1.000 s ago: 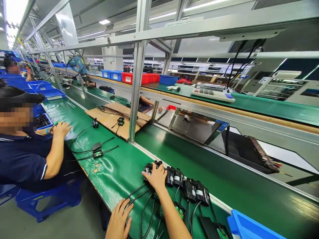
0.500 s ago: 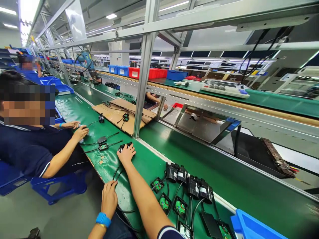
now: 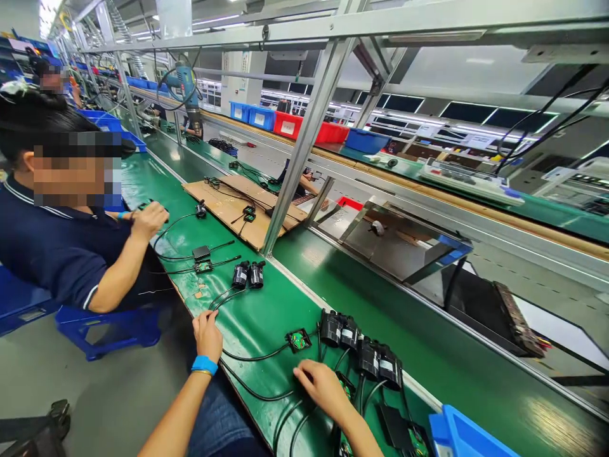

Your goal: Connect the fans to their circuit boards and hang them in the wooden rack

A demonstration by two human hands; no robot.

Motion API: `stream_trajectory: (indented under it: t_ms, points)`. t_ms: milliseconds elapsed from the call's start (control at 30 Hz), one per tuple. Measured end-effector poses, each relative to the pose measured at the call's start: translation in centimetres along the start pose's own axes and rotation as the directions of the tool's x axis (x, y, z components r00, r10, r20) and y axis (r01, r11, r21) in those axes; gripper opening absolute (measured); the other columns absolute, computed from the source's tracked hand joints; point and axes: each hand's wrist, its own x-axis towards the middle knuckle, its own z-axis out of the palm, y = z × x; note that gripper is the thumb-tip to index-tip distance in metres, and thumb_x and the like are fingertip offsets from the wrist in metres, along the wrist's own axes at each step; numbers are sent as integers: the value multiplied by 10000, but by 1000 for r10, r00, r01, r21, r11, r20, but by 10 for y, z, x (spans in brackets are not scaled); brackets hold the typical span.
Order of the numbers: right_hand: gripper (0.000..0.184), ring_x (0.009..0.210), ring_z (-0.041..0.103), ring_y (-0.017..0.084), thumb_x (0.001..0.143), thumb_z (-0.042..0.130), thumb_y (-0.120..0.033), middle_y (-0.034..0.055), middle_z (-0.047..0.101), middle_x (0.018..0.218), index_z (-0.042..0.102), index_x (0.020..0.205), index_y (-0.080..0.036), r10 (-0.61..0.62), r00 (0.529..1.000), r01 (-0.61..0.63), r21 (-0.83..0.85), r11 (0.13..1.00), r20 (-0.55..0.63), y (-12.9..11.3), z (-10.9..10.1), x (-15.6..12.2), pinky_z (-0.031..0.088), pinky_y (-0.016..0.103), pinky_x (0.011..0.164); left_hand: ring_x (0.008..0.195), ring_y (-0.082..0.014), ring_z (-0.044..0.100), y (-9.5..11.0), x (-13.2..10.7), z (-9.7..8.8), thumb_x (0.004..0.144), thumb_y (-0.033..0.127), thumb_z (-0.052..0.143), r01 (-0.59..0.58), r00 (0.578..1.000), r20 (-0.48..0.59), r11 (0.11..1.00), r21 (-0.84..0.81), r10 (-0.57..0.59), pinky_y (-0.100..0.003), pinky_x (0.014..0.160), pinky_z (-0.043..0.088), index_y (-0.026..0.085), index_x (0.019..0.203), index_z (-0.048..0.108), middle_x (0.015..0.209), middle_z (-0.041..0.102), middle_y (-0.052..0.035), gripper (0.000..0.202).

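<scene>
My left hand (image 3: 208, 336) is closed, its fingertips pinching two black cables (image 3: 227, 297) at the table's near edge. These cables run up to a pair of black cylindrical units (image 3: 248, 275) with white labels. My right hand (image 3: 326, 388) hovers over the green mat, fingers loosely curled and apart, with nothing visible in them. Just above it lies an open black housing with a green circuit board (image 3: 299, 340), a cable leading left from it. Another board (image 3: 346, 384) is partly hidden behind my right hand. Several more black cylindrical units (image 3: 368, 357) stand to its right.
A blue bin (image 3: 469, 435) sits at the lower right. On the left, a co-worker (image 3: 61, 247) handles a small part beside more boards (image 3: 203, 266). Cardboard (image 3: 228, 212) lies farther up, and a metal post (image 3: 304, 139) rises from the table's rail.
My right hand has let go of the pair of black cylindrical units and moved back toward the boards at lower right. My left hand stays at the cables. The view has shifted slightly.
</scene>
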Motion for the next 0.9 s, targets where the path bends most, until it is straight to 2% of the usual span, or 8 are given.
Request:
stream_trajectory:
  t_ms: [100, 200, 333, 400, 467, 567, 733, 900]
  points:
    - [240, 777, 621, 197, 977, 435, -371, 6, 664, 809, 582, 862, -220, 206, 978, -200, -129, 971, 34, 12, 1, -27, 355, 286, 661, 1038, -279, 437, 0, 3, 3, 835, 6, 387, 23, 1000, -11, 1000, 1, -23, -443, 984, 467, 98, 1163, 679, 1117, 565, -126, 449]
    - [154, 809, 647, 243, 948, 473, -301, 45, 678, 867, 595, 954, -206, 325, 945, -306, -278, 910, 24, 14, -6, -22, 414, 315, 661, 1030, -286, 440, 1, 6, 7, 819, 6, 397, 40, 999, -23, 999, -21, -40, -453, 971, 470, 110, 1159, 685, 1098, 569, -125, 457]
    - [362, 1146, 560, 251, 911, 407, -133, 98, 599, 1248, 567, 1232, -179, 98, 990, -129, -369, 920, -101, 16, -13, 24, 471, 364, 923, 1076, -262, 481, -12, 8, 9, 836, 18, 379, 15, 999, -40, 982, -188, -23, -448, 1016, 461, 136, 1097, 703, 1112, 611, -111, 432]
    - [602, 1311, 437, 258, 811, 499, -59, 88, 464, 1444, 464, 1394, -204, 6, 1000, -16, -370, 929, -28, 20, -16, 54, 380, 396, 1083, 1112, -239, 505, -25, 11, 5, 868, 40, 346, -9, 1000, -8, 957, -290, 7, -449, 1043, 459, 148, 1066, 706, 1128, 646, -96, 424]
    - [722, 1309, 435, 280, 741, 563, -54, 83, 415, 1487, 433, 1431, -225, -36, 996, 63, -348, 935, 84, 24, -19, 78, 359, 424, 1101, 1148, -212, 523, -39, 14, -4, 862, 35, 326, -46, 995, 67, 934, -355, 75, -446, 1066, 460, 168, 1080, 699, 1158, 666, -71, 451]
    - [626, 1127, 548, 274, 776, 600, -180, 104, 491, 1369, 479, 1389, -222, -111, 985, 143, -254, 957, 135, 23, -25, 92, 428, 416, 992, 1223, -178, 505, -55, 16, -19, 797, -17, 314, -127, 963, 179, 921, -367, 204, -438, 1115, 437, 197, 1181, 662, 1255, 649, -33, 561]
    - [561, 869, 583, 192, 738, 673, -368, 22, 519, 1125, 524, 1276, -311, -177, 972, 183, -27, 983, 156, 6, -35, 54, 449, 342, 814, 1315, -184, 444, -68, 17, -24, 819, -7, 302, -228, 930, 233, 943, -241, 284, -433, 1182, 367, 157, 1318, 581, 1378, 584, -47, 595]
    - [553, 977, 580, 219, 681, 710, -382, 22, 583, 1100, 585, 1210, -282, -80, 968, 63, 80, 995, 239, -11, -44, 7, 433, 344, 895, 1297, -255, 470, -62, 31, -12, 841, 30, 331, -249, 946, 205, 968, -35, 251, -467, 1145, 386, 106, 1326, 572, 1379, 577, -96, 547]
